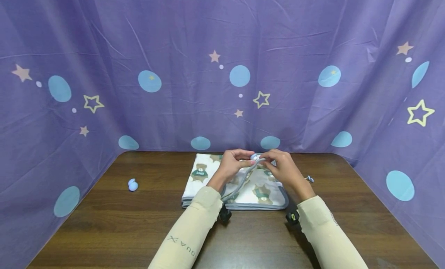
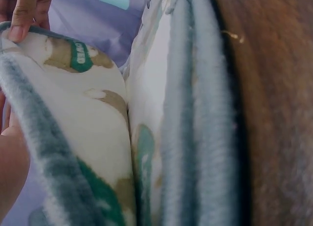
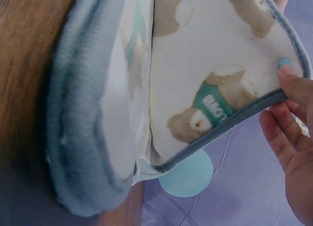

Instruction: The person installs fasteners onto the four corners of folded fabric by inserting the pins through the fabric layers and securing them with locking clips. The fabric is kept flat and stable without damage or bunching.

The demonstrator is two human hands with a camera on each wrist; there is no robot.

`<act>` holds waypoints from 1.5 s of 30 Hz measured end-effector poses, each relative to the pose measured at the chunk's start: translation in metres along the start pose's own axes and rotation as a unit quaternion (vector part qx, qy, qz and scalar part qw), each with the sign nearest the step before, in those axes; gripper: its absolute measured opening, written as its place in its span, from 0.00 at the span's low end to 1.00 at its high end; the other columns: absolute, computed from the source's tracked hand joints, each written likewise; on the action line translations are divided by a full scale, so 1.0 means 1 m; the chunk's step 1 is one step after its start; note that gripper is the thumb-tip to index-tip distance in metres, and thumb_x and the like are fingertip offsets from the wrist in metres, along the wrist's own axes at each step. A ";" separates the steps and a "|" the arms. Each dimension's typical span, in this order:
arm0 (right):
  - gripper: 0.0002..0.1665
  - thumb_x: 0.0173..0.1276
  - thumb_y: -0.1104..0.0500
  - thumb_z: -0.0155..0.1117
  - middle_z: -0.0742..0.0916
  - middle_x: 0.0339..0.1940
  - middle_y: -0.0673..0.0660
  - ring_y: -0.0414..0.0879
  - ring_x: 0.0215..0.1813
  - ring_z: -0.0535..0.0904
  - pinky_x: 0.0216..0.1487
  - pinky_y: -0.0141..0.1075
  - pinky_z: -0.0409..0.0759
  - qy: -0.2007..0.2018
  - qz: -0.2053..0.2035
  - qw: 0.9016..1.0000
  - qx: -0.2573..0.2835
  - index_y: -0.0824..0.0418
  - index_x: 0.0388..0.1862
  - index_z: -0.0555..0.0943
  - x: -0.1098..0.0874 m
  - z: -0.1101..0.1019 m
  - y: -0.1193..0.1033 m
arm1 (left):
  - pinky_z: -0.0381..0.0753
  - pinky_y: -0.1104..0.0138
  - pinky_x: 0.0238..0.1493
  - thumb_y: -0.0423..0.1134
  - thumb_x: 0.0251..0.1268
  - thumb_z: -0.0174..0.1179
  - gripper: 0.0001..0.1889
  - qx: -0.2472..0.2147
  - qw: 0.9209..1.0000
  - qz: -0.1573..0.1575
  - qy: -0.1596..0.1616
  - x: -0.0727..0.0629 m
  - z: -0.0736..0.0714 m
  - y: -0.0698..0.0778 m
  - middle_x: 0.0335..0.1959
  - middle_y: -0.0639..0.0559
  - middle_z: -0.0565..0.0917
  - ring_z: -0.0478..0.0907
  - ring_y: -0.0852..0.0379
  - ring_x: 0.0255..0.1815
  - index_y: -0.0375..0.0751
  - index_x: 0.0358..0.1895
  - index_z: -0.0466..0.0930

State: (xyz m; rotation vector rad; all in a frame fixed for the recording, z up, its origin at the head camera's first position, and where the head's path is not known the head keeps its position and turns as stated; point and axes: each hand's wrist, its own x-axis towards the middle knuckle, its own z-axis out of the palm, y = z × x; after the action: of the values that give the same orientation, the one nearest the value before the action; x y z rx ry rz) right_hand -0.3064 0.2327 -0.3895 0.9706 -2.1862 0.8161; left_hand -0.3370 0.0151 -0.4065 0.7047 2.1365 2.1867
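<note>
A folded white blanket (image 1: 240, 184) with brown bears in green tops and a grey-blue border lies on the table. Its upper layer is lifted, the border curving up to both hands. My right hand (image 1: 279, 164) pinches the raised edge, thumb on the printed face in the right wrist view. Beside that thumb shows a bit of light blue (image 3: 284, 63). Thumb and fingers of my left hand (image 1: 233, 164) close around a small rounded light-blue fastener (image 1: 255, 157) at the edge. From the left wrist, mostly the opened layers (image 2: 93, 103) show; the left fingers are largely hidden.
Another light-blue rounded piece (image 1: 132, 184) lies at the left of the brown table (image 1: 104, 230). Right of the blanket is a small blue piece with a metal pin (image 1: 309, 179), near my right forearm. A purple curtain (image 1: 222, 118) hangs behind the table.
</note>
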 end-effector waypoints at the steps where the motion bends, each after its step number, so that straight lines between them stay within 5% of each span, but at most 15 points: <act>1: 0.11 0.60 0.69 0.77 0.89 0.35 0.51 0.44 0.37 0.84 0.41 0.42 0.85 0.000 0.000 1.000 -0.001 0.59 0.40 0.89 0.000 0.000 0.000 | 0.86 0.66 0.44 0.27 0.55 0.76 0.16 0.001 1.000 0.003 0.001 0.002 0.000 -0.004 0.42 0.46 0.91 0.87 0.56 0.42 0.33 0.49 0.88; 5: 0.10 0.60 0.69 0.77 0.89 0.35 0.50 0.44 0.37 0.84 0.41 0.42 0.85 -0.001 0.003 1.000 -0.001 0.59 0.40 0.89 0.001 -0.002 -0.001 | 0.85 0.67 0.45 0.28 0.57 0.75 0.17 0.008 1.000 0.002 -0.010 0.003 -0.001 -0.001 0.44 0.45 0.90 0.86 0.57 0.43 0.33 0.50 0.88; 11: 0.10 0.60 0.68 0.77 0.89 0.35 0.50 0.43 0.37 0.83 0.39 0.44 0.84 -0.001 0.007 1.000 0.001 0.59 0.40 0.89 0.002 -0.003 -0.001 | 0.87 0.58 0.50 0.38 0.73 0.65 0.17 -0.027 0.999 -0.026 -0.032 0.002 -0.009 0.002 0.45 0.35 0.87 0.87 0.55 0.40 0.23 0.52 0.83; 15: 0.10 0.60 0.69 0.77 0.88 0.33 0.50 0.43 0.35 0.82 0.36 0.45 0.83 0.004 0.008 1.000 -0.004 0.60 0.39 0.89 0.001 -0.003 0.000 | 0.88 0.55 0.43 0.53 0.74 0.63 0.24 0.068 0.994 -0.061 -0.060 -0.004 -0.017 0.005 0.34 0.41 0.88 0.87 0.54 0.33 0.28 0.43 0.88; 17: 0.10 0.60 0.69 0.77 0.88 0.33 0.51 0.43 0.35 0.83 0.36 0.44 0.83 0.003 0.012 1.000 -0.007 0.60 0.39 0.89 0.001 -0.003 0.000 | 0.88 0.58 0.38 0.56 0.72 0.63 0.23 0.144 0.983 -0.052 -0.097 -0.007 -0.019 0.007 0.28 0.47 0.87 0.85 0.56 0.29 0.35 0.40 0.90; 20: 0.09 0.60 0.68 0.77 0.88 0.33 0.51 0.43 0.35 0.83 0.37 0.44 0.84 -0.008 0.024 1.000 -0.008 0.60 0.39 0.89 0.000 -0.004 0.000 | 0.79 0.68 0.27 0.53 0.71 0.65 0.17 0.231 0.961 0.003 -0.151 -0.008 -0.017 0.010 0.20 0.57 0.80 0.74 0.62 0.21 0.43 0.34 0.91; 23: 0.08 0.61 0.68 0.77 0.88 0.32 0.50 0.42 0.34 0.82 0.37 0.46 0.84 -0.021 0.039 0.999 -0.009 0.59 0.38 0.89 0.000 -0.004 -0.001 | 0.62 0.71 0.22 0.50 0.74 0.63 0.20 0.293 0.936 0.066 -0.182 -0.006 -0.012 0.012 0.14 0.62 0.68 0.59 0.65 0.17 0.46 0.21 0.81; 26: 0.08 0.61 0.67 0.77 0.87 0.31 0.50 0.42 0.34 0.82 0.37 0.47 0.83 -0.028 0.047 0.998 -0.014 0.59 0.38 0.89 0.000 -0.005 -0.002 | 0.57 0.72 0.21 0.47 0.76 0.60 0.25 0.318 0.925 0.092 -0.188 -0.005 -0.006 0.014 0.13 0.62 0.61 0.54 0.66 0.16 0.48 0.16 0.68; 31: 0.06 0.64 0.64 0.76 0.87 0.32 0.49 0.41 0.34 0.81 0.37 0.44 0.83 -0.034 0.052 0.998 -0.017 0.59 0.40 0.89 0.001 -0.007 -0.003 | 0.59 0.71 0.22 0.46 0.79 0.57 0.25 0.315 0.931 0.082 -0.164 -0.006 -0.005 0.012 0.13 0.60 0.63 0.57 0.65 0.16 0.49 0.17 0.65; 39: 0.03 0.66 0.65 0.74 0.87 0.32 0.49 0.41 0.35 0.82 0.37 0.39 0.84 -0.001 0.072 0.997 -0.016 0.59 0.38 0.89 -0.002 -0.021 0.003 | 0.59 0.69 0.22 0.48 0.80 0.56 0.25 0.227 0.969 0.007 -0.098 -0.008 -0.014 0.001 0.15 0.59 0.61 0.56 0.61 0.17 0.47 0.19 0.64; 45: 0.01 0.66 0.63 0.74 0.88 0.31 0.48 0.40 0.33 0.82 0.36 0.34 0.81 0.015 0.081 0.996 -0.030 0.59 0.36 0.89 -0.007 -0.034 0.010 | 0.61 0.67 0.24 0.48 0.80 0.55 0.24 0.179 0.982 -0.032 -0.043 -0.007 -0.026 0.001 0.17 0.57 0.62 0.57 0.59 0.19 0.45 0.20 0.64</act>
State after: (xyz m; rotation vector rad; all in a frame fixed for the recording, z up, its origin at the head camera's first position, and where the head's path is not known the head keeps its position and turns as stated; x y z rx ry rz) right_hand -0.3011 0.2660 -0.3763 0.7541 -2.2723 0.8271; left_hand -0.3386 -0.0118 -0.4072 0.7145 2.4941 1.7243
